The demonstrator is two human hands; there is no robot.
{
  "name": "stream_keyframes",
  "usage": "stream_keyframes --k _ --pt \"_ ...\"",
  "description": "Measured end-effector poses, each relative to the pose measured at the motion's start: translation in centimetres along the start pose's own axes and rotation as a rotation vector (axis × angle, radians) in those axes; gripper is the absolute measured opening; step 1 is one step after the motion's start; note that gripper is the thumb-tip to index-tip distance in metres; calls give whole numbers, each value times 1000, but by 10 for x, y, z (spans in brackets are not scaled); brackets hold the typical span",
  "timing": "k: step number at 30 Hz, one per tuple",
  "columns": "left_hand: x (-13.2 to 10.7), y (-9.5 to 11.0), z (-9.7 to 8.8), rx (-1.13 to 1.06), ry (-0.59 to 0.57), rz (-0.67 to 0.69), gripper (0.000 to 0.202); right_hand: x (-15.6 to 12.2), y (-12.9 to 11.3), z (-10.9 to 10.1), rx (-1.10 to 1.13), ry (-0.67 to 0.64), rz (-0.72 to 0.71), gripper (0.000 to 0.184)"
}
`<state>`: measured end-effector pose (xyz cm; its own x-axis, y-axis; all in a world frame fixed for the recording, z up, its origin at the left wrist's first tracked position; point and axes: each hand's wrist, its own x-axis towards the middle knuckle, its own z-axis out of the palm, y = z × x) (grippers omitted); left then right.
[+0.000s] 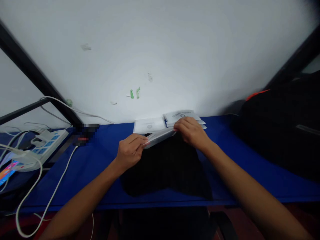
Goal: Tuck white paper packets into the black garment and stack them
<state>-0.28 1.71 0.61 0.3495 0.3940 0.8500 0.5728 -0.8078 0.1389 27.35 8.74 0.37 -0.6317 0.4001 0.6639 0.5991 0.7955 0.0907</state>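
Observation:
Both hands hold one clear plastic bag (160, 136) over a black folded garment (166, 166) on the blue table (100, 160). My left hand (130, 151) pinches the bag's left end with its fingers closed. My right hand (191, 131) grips the bag's right end, fingers curled over it. Just behind the hands, white printed packets (150, 125) lie against the wall, one stack (182, 116) partly hidden by my right hand.
A white power strip (42, 146) with white cables (50, 196) sits at the left, beside a phone with a lit screen (7, 171). A large black bag (282, 133) fills the table's right end. The white wall (160, 60) rises directly behind the table.

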Motion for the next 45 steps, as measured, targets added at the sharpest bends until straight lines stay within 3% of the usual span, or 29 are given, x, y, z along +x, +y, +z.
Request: stream_keyframes --k 3,5,9,12,16,20,23,25,28,32,35,45 --pt "1 0 -2 -2 47 24 6 -5 21 0 -11 -26 98 18" --pt "-1 1 1 -10 44 40 6 -6 20 2 42 -57 102 16" --pt "-8 7 9 -36 -7 148 9 -4 -8 11 195 -189 -9 38" --pt "-11 12 12 37 -4 226 14 -3 -29 19 238 -236 -61 38" --pt "-13 20 11 179 97 232 33 -3 -33 17 206 -127 -49 41" --pt "-14 25 10 238 176 228 43 3 -10 -5 74 51 59 52" --pt "-14 23 12 157 -10 202 34 8 20 -12 -132 118 217 59" --pt "-14 18 15 100 -189 131 25 5 43 -6 -251 81 309 60" --pt "-17 9 21 75 -488 -12 24 -8 72 16 -321 -212 383 54" --pt "-25 -2 28 98 -790 -153 44 -26 89 40 -310 -308 393 55" --pt "-29 -6 29 98 -862 -196 49 -29 91 44 -305 -315 414 56" --pt "-27 -7 29 93 -896 -204 50 -33 92 46 -238 -307 422 60"
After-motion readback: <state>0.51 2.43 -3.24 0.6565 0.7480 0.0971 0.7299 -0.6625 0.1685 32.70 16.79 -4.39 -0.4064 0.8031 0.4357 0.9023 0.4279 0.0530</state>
